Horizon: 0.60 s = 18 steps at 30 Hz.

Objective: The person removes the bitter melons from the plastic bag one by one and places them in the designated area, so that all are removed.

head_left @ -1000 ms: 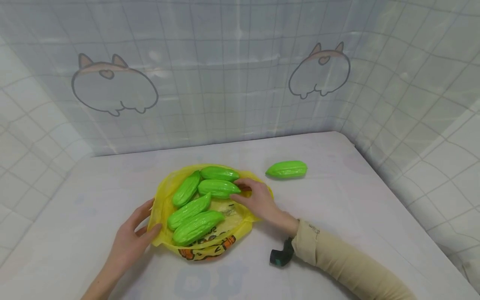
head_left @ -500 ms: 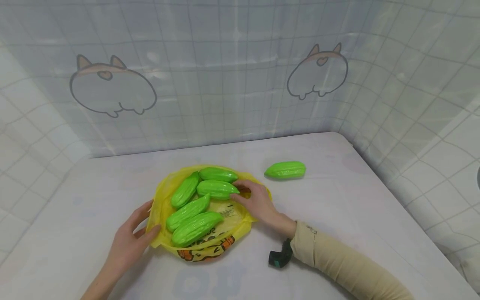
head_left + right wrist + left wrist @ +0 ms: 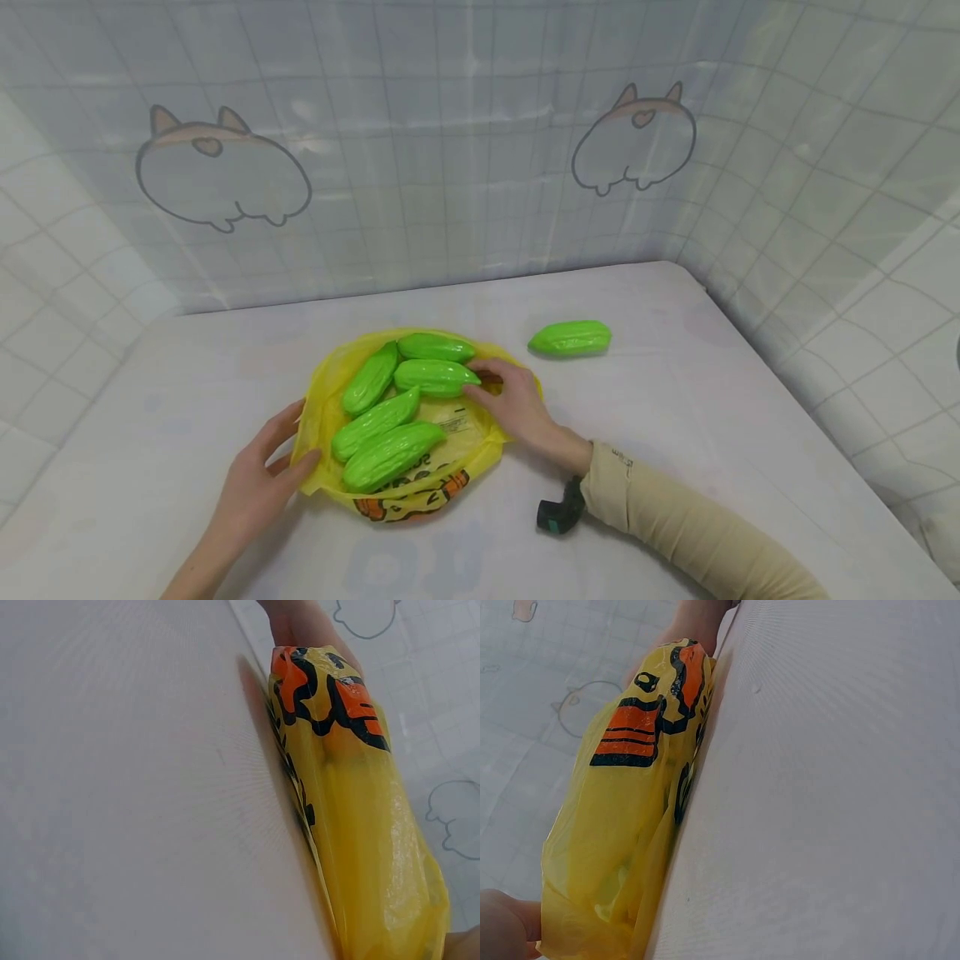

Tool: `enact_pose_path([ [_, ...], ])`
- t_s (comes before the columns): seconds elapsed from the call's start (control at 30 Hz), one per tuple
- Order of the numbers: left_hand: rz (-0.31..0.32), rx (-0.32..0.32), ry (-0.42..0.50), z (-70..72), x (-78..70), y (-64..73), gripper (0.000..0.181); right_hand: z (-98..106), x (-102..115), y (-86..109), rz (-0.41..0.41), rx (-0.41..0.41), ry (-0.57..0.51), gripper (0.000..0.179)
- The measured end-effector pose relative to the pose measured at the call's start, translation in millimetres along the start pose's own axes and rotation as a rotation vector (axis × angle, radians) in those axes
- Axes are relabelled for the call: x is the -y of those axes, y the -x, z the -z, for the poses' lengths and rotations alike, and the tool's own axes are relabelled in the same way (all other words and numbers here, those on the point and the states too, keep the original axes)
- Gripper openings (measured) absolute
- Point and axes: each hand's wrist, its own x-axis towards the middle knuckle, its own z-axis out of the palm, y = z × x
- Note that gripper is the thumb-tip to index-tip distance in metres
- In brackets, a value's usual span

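In the head view a yellow plastic bag (image 3: 480, 454) lies with its mouth spread wide on the table. Several bright green, ridged bitter melons (image 3: 393, 457) rest inside it. My left hand (image 3: 258, 475) holds the bag's left rim, thumb on the near side and fingers partly hidden behind the plastic. My right hand (image 3: 519, 406) reaches in over the right rim, thumb and forefinger around the pointed end of one bitter melon (image 3: 435, 378). Both wrist views show the bag's printed outside, the left wrist view with my left hand (image 3: 506, 922) at its edge.
Another bitter melon (image 3: 572, 338) lies on the white table (image 3: 660, 400), right of the bag and farther back. A small black device (image 3: 558, 512) is at my right wrist. Grid-patterned curtains (image 3: 442, 167) stand along the back and sides.
Both hands, the bag and the bitter melons hold nearly the same places. Only a slight shift of the head view shows.
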Motion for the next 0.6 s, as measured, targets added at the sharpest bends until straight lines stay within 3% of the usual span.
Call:
enact_pose_path([
  [0.6,-0.002,0.002,-0.007,-0.2,3.8,-0.8,0.071,7.4,5.3,2.4,-0.040,-0.067,-0.083,0.034],
])
